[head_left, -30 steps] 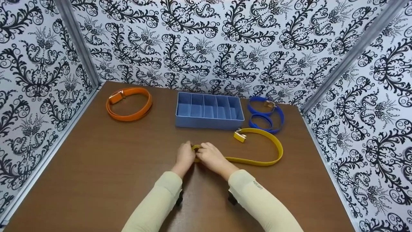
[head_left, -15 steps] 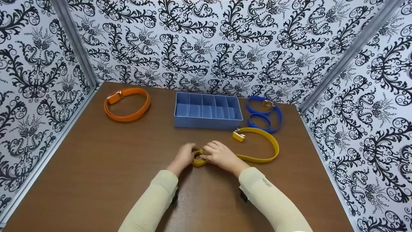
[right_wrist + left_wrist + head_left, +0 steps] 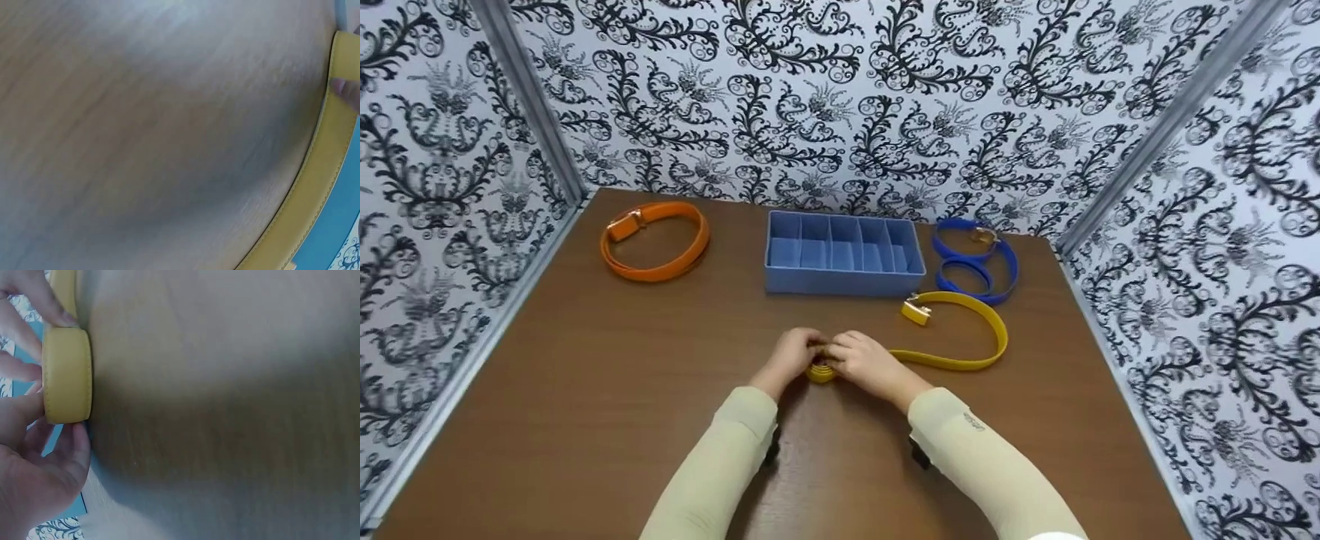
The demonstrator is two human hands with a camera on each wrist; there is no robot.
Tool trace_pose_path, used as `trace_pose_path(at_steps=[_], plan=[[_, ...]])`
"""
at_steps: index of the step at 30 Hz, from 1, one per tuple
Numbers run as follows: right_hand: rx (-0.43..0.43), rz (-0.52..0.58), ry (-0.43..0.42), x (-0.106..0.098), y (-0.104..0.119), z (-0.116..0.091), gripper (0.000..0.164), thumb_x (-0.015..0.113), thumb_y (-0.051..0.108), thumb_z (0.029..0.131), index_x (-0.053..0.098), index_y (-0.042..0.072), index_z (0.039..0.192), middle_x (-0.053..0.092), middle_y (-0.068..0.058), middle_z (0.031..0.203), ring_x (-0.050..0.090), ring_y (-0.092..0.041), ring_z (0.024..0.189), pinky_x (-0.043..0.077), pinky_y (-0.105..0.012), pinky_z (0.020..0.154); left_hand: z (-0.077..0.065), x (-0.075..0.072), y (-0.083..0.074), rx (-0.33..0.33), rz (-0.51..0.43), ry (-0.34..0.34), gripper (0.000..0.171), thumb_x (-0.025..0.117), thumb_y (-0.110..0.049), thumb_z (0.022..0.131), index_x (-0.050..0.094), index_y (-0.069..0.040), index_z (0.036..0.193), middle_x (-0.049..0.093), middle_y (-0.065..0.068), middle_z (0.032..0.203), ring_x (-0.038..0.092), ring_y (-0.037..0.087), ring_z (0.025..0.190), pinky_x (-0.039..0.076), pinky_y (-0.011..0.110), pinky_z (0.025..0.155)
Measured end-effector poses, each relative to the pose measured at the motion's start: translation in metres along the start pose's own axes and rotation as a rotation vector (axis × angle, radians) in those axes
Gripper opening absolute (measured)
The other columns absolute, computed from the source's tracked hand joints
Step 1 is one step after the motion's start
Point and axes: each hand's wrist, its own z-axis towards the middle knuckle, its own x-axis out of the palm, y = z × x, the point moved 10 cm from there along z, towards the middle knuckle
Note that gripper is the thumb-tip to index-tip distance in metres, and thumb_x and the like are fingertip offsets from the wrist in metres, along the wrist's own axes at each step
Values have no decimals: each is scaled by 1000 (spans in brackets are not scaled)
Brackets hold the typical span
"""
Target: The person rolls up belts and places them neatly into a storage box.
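A yellow belt (image 3: 994, 330) lies on edge on the table, one end rolled into a small coil and the rest curving right to its buckle. My left hand (image 3: 793, 358) grips the coil's left side; in the left wrist view, its fingers curl around the stitched yellow coil (image 3: 67, 376). My right hand (image 3: 870, 367) pinches the belt at the coil's right side. One of its fingertips (image 3: 347, 93) presses on the strap in the right wrist view. The fingers partly hide the coil's far side.
Behind the hands stands a blue divided box (image 3: 844, 281) with several compartments. An orange looped belt (image 3: 656, 273) lies at the back left. A blue belt (image 3: 1011, 270) is right of the box, close behind the yellow one. Patterned walls (image 3: 825, 105) border the brown table (image 3: 607, 390).
Both hands shifted slightly right, showing the coil's layers, then drew together over it again. The yellow belt's free length has moved a little left. The orange belt, blue belt and box stay put.
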Motion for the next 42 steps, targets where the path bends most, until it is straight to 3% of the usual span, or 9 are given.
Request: trace_pose_path(at_steps=[4, 9, 15, 19, 24, 27, 30, 36, 42], plan=[[84, 53, -2, -3, -10, 1, 12, 72, 8, 83, 78, 13, 92, 70, 0, 93, 56, -22, 87, 46, -36, 81, 5, -2, 10, -119, -85, -16, 21, 69, -1, 88, 69, 3, 109, 69, 17, 102, 63, 33, 97, 51, 42, 86], [196, 79, 34, 3, -20, 13, 4, 76, 17, 82, 76, 14, 83, 66, 1, 73, 46, -20, 72, 40, -33, 66, 3, -12, 24, -305, -159, -119, 32, 73, -4, 85, 63, 6, 113, 66, 18, 103, 62, 31, 95, 52, 39, 82], [283, 100, 54, 6, -25, 26, 11, 81, 19, 76, 74, 11, 74, 63, -1, 67, 46, -22, 70, 38, -35, 64, -2, -20, 23, -369, -149, -188, 29, 73, -1, 81, 65, 6, 107, 67, 18, 99, 63, 31, 93, 53, 38, 78], [261, 104, 57, 8, -26, 28, 15, 82, 25, 73, 74, 13, 78, 65, 0, 72, 48, -22, 73, 40, -36, 66, -2, -23, 19, -341, -112, -207, 24, 67, 7, 80, 68, 6, 104, 68, 18, 101, 63, 32, 98, 52, 40, 84], [131, 34, 83, 6, -19, 13, 32, 81, 41, 73, 76, 15, 92, 64, -3, 93, 53, -23, 86, 43, -37, 76, 1, -11, 8, -205, -60, -130, 25, 62, 12, 81, 71, 7, 104, 69, 19, 103, 63, 34, 102, 50, 41, 89], [35, -8, 112, 4, -10, 3, 37, 77, 42, 80, 75, 16, 107, 61, -5, 105, 54, -24, 96, 44, -39, 85, -1, -3, 5, -163, -24, -72, 30, 58, 14, 81, 71, 6, 106, 70, 18, 105, 63, 34, 105, 49, 41, 92], [1, -6, 152, 3, -5, -5, 29, 68, 33, 91, 73, 21, 116, 60, -6, 117, 54, -25, 103, 44, -40, 91, -7, 4, 6, -131, -2, -35, 34, 56, 16, 81, 73, 3, 106, 69, 17, 106, 61, 34, 105, 48, 42, 93], [-19, -35, 159, 3, -3, -6, 16, 65, 20, 91, 78, 24, 99, 59, -5, 116, 54, -24, 103, 43, -41, 93, -15, 10, -4, -2, 52, -43, 29, 57, 15, 80, 75, 0, 98, 62, 15, 88, 57, 30, 84, 48, 43, 79], [16, -62, 102, 1, -4, 3, 14, 66, 14, 89, 78, 20, 89, 59, -1, 96, 53, -22, 89, 45, -37, 83, -9, -1, 3, -53, 11, -93, 25, 62, 9, 85, 74, 2, 105, 67, 17, 99, 62, 33, 95, 49, 43, 86]])
